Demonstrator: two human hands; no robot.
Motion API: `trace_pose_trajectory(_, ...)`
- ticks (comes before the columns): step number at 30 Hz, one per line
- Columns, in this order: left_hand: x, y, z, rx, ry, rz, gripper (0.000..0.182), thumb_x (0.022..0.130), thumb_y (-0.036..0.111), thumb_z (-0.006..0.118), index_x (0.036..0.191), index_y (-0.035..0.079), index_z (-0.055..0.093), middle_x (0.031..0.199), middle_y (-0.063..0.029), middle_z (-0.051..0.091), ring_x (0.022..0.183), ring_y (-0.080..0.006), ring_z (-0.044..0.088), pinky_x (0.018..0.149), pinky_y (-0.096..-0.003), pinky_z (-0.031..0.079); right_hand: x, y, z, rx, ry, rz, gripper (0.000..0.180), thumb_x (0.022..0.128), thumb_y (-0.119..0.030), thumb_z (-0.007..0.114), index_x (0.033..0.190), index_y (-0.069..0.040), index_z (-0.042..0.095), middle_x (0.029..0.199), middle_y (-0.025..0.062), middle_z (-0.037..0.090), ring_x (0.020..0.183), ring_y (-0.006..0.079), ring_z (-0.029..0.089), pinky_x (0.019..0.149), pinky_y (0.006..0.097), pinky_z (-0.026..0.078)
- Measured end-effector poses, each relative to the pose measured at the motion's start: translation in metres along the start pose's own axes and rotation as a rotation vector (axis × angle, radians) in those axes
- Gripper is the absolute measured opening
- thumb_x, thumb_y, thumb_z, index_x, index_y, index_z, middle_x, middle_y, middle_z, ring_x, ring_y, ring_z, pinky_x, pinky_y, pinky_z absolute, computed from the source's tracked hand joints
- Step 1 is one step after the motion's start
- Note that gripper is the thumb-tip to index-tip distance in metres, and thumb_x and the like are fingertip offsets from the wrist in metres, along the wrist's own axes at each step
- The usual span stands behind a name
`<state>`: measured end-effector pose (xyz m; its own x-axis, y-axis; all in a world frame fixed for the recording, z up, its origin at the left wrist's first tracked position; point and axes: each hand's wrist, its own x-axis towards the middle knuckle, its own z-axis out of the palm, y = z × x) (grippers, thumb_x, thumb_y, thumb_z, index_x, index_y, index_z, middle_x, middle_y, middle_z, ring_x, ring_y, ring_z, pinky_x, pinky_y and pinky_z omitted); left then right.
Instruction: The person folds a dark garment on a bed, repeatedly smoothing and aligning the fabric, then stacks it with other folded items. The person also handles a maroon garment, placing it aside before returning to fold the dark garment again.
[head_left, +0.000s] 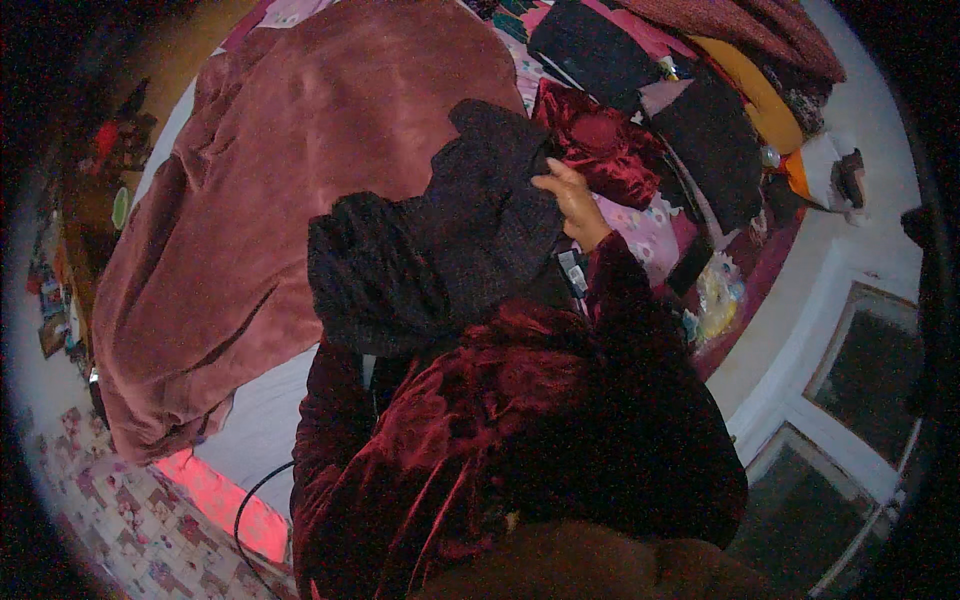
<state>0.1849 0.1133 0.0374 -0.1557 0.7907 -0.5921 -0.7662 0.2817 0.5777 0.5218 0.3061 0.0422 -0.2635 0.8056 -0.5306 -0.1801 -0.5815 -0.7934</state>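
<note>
A dark, crumpled garment or cloth (480, 217) hangs raised in front of my chest, above a brownish-pink plush blanket (330, 127). My right hand (574, 199) is at the cloth's right edge, with thumb and fingers pinching it. The left sleeve, dark red velvet, runs up under the cloth's lower left part; my left hand itself is hidden behind the fabric. Just below my right hand lies a dark item with a white printed tag (574, 274). A shiny dark red satin or velvet cloth (600, 139) lies right beyond my right hand.
Several dark folded cloths (701, 142), a yellow-orange cloth (757, 97) and a clear plastic bag (716, 296) are piled at the right. A white-framed glazed door or window (832, 420) stands lower right. A black cable (244, 510) curves near a bright pink cloth (232, 506) at lower left.
</note>
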Motion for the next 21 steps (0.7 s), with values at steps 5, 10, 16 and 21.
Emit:
trace_pose_trajectory(5, -0.019, 0.015, -0.024, -0.025, 0.090, 0.088, 0.052, 0.101, 0.043, 0.048, 0.137, 0.005, 0.049, 0.132, -0.0096, 0.054, 0.117, -0.0259, 0.054, 0.101, -0.0374, 0.042, -0.018, -0.019, 0.010, 0.112, -0.211, -0.261, 0.041, 0.086, -0.002, 0.058, 0.127, 0.000, 0.053, 0.118, 0.0088, 0.064, 0.101, 0.0194, 0.063, 0.090, 0.0330, 0.051)
trace_pose_trajectory(10, -0.044, 0.024, -0.053, -0.040, 0.190, 0.150, 0.052, 0.101, 0.043, 0.048, 0.137, 0.005, 0.048, 0.132, -0.0098, 0.054, 0.118, -0.0260, 0.054, 0.101, -0.0375, 0.042, -0.032, 0.011, -0.013, -0.360, -0.395, 0.049, 0.053, 0.087, 0.000, 0.058, 0.138, -0.001, 0.043, 0.123, 0.0100, 0.061, 0.101, 0.0191, 0.064, 0.084, 0.0330, 0.054)
trace_pose_trajectory(16, -0.058, 0.019, -0.065, -0.032, 0.248, 0.142, 0.052, 0.101, 0.042, 0.048, 0.137, 0.005, 0.048, 0.132, -0.0100, 0.054, 0.118, -0.0261, 0.054, 0.102, -0.0377, 0.042, -0.033, 0.023, -0.081, -0.443, -0.432, 0.295, 0.018, 0.090, -0.014, 0.065, 0.105, -0.006, 0.057, 0.093, 0.0087, 0.070, 0.080, 0.0153, 0.067, 0.069, 0.0292, 0.054)
trace_pose_trajectory(21, -0.056, 0.011, -0.059, -0.010, 0.244, 0.103, 0.053, 0.101, 0.042, 0.049, 0.138, 0.005, 0.048, 0.133, -0.0101, 0.054, 0.119, -0.0262, 0.053, 0.102, -0.0377, 0.042, -0.004, 0.004, -0.112, -1.115, 0.252, -0.235, 0.053, 0.082, -0.029, 0.073, 0.125, -0.004, 0.052, 0.124, 0.0166, 0.059, 0.115, 0.0269, 0.057, 0.092, 0.0403, 0.047)
